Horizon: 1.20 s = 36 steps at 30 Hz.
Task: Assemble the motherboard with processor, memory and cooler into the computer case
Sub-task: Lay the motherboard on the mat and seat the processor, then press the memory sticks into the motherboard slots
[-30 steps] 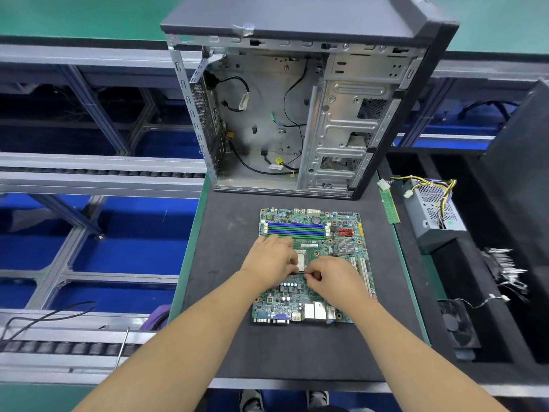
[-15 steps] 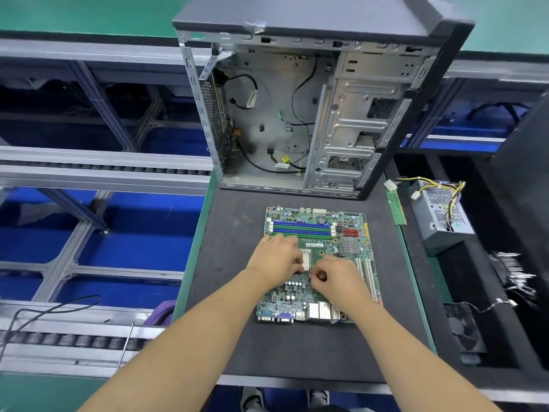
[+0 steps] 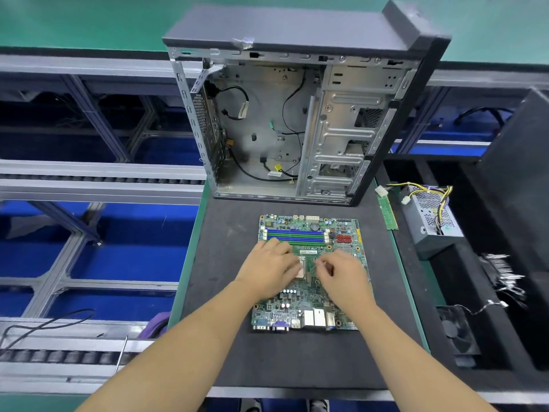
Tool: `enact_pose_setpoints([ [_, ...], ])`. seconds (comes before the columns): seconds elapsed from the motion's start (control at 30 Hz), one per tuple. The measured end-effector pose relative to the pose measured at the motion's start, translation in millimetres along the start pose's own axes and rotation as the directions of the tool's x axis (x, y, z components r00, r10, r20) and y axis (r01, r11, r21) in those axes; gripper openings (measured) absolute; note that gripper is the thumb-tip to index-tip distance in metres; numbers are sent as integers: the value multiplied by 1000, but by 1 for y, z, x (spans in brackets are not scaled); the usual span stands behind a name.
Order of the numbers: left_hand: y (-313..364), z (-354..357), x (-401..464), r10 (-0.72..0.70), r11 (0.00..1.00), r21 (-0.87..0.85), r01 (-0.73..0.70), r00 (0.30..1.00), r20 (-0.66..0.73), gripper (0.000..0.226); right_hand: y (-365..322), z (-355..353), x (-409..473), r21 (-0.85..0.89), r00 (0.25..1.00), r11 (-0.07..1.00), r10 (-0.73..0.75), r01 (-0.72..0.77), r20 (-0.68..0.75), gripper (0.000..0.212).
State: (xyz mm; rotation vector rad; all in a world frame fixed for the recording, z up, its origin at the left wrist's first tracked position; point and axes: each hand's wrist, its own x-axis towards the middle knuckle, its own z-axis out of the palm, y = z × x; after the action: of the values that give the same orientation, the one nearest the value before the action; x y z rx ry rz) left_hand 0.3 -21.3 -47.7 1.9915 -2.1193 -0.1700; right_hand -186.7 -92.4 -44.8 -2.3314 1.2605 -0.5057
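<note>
The motherboard [image 3: 309, 272] lies flat on the dark surface [image 3: 225, 263] before the open computer case [image 3: 297, 123]. Both hands rest on its middle beside the processor [image 3: 300, 267]: left hand [image 3: 269, 267] fingers relaxed, right hand [image 3: 344, 275] curled (grip contents indiscernible).

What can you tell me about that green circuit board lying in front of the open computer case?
The motherboard is a green, roughly square board lying flat on the dark mat, apart from the case. Blue and green memory slots run along its far edge, metal ports along its near edge. The left hand and right hand rest on its middle.
</note>
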Motion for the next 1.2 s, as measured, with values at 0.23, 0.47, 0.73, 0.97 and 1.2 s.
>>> enact_pose_setpoints([
  [0.23,2,7,-3,-434,898,-107,428,900,-47,55,34,-20,15,-214,911,892,411,-398,19,47],
  [0.47,-5,24,-13,-431,894,-128,430,902,23,62,56,-40,45,30,899,900,435,-434,-48,26],
  [0.73,-3,42,-20,-460,883,-107,458,888,4,60,109,-72,113,18,718,721,691,-692,-79,28],
  [0.97,-2,39,-20,-470,876,-120,467,883,3,59,116,-65,133,-89,659,656,752,-750,-20,30],
  [1.2,-5,20,-16,-459,853,-302,426,887,-45,57,105,-69,116,243,596,601,796,-762,-101,13],
])
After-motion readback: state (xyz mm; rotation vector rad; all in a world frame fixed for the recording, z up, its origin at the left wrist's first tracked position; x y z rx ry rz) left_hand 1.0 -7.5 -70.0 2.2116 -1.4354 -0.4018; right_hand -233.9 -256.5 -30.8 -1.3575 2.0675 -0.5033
